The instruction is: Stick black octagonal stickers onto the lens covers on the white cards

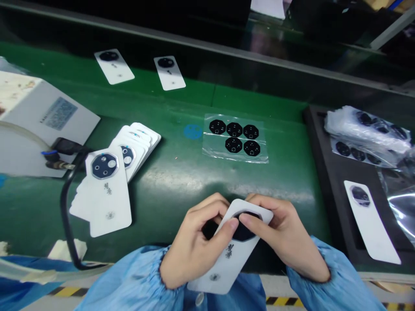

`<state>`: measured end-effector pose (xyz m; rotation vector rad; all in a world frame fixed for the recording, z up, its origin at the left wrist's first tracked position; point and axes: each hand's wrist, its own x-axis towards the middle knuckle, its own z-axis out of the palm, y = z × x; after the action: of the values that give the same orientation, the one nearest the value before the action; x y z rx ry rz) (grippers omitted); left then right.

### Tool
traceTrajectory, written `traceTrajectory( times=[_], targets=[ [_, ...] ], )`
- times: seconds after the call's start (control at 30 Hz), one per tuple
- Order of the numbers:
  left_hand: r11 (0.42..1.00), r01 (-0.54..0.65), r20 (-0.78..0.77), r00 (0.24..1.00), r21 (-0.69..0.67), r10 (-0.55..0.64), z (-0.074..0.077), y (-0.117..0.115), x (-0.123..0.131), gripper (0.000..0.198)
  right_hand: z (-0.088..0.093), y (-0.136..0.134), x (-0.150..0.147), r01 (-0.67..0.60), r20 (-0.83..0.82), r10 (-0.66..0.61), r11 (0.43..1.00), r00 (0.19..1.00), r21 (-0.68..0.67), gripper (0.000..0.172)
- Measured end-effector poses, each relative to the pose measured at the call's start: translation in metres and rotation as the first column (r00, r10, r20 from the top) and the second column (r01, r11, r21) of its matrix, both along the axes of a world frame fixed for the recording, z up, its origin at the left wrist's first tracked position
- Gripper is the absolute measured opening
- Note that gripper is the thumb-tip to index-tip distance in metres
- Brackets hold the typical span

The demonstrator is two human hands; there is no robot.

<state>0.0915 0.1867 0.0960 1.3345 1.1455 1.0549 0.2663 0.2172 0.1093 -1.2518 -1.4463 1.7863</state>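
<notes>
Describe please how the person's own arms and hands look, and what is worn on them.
Loose light-blue sleeves cover both arms: the left sleeve and the right sleeve. Each one is gathered at the wrist into an elastic cuff with a small ruffled edge. The left hand and the right hand are bare, with no gloves, and no ring or watch shows.

Only green belt (279, 181) separates the right hand (285, 229) from the sticker sheet (235, 144).

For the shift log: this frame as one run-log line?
left hand: grips white card | right hand: on same card, at black octagon | nearby: stacked white cards; sheet of black octagons
</notes>
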Motion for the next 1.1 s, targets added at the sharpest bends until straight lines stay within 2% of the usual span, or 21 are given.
traceTrajectory(
  times=[0.23, 0.47, 0.57, 0.8, 0.97, 1.1],
  targets=[
    [1.0, -0.001, 0.049, 0.999, -0.003, 0.001, 0.002, -0.002, 0.003, 0.027, 0.011, -0.005, -0.006, 0.008, 0.016, -0.009, 0.998, 1.0, 0.054, 0.023],
    [0.987, 0.03, 0.134, 0.991, -0.16, -0.008, 0.008, -0.004, 0.003, 0.02, 0.004, -0.006, -0.004, 0.08, 0.006, -0.08, 0.996, 0.997, 0.03, 0.029],
    [0.981, 0.024, 0.115, 0.993, -0.194, -0.002, 0.012, -0.005, 0.002, 0.018, 0.0, -0.008, -0.003, 0.084, -0.018, -0.083, 0.996, 0.996, 0.016, 0.029],
    [0.993, -0.095, -0.028, 0.995, -0.068, 0.094, 0.023, -0.008, 0.003, 0.014, 0.001, -0.009, -0.001, 0.04, -0.081, -0.036, 0.998, 0.996, 0.053, 0.019],
    [0.995, -0.096, -0.097, 0.991, 0.015, 0.097, 0.025, -0.01, 0.003, 0.016, 0.007, -0.007, -0.002, 0.018, -0.073, -0.012, 0.997, 0.997, 0.076, 0.009],
    [0.996, -0.077, -0.153, 0.985, 0.044, 0.083, 0.024, -0.01, 0.004, 0.015, 0.013, -0.006, -0.004, -0.009, -0.074, 0.019, 0.992, 0.997, 0.125, 0.008]
  ],
)
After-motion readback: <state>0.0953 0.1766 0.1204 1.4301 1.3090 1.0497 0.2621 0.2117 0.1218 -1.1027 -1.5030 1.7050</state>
